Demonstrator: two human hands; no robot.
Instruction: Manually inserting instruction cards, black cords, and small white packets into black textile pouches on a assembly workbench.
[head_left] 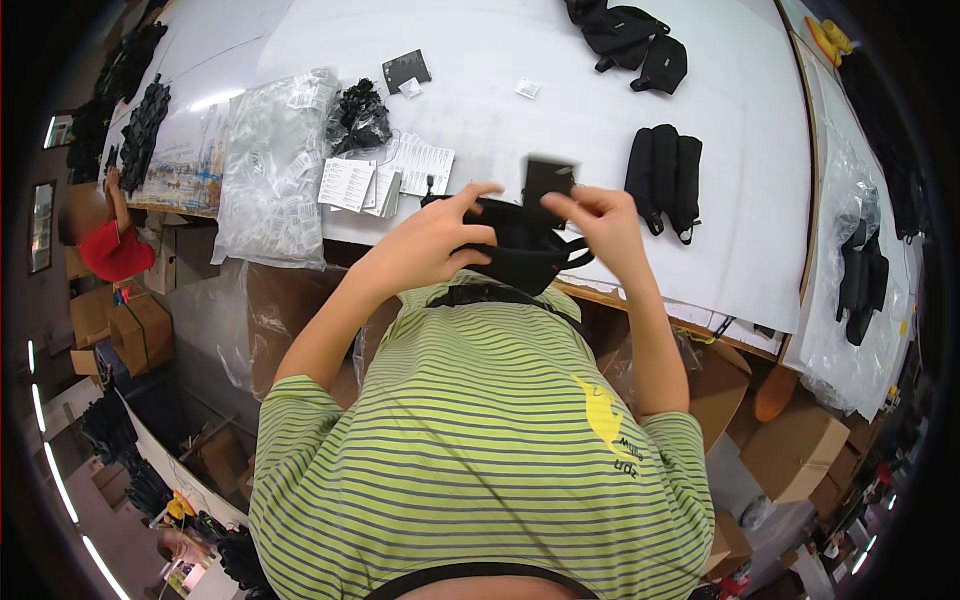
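At the table's near edge, against my front, a black fabric bag [520, 262] with a strap loop is held with its top gaping. My left hand [435, 243] grips the bag's left side, some fingers hidden by the fabric. A dark rectangular card [548, 182], slightly blurred, is pinched between the thumb and fingers of my right hand [606, 225]. The card stands above the bag's opening, its lower end close to the fabric. Left of the bag lie stacks of white printed cards [350, 186] and a tangled bunch of black cords [360, 118].
A clear plastic sack of small white packets [275, 165] lies at the left. Farther off are another dark card [405, 70] and a small white packet [528, 89]. Black bags [665, 180] lie at the right, more [630, 45] at the back. A person in red [115, 250] works far left.
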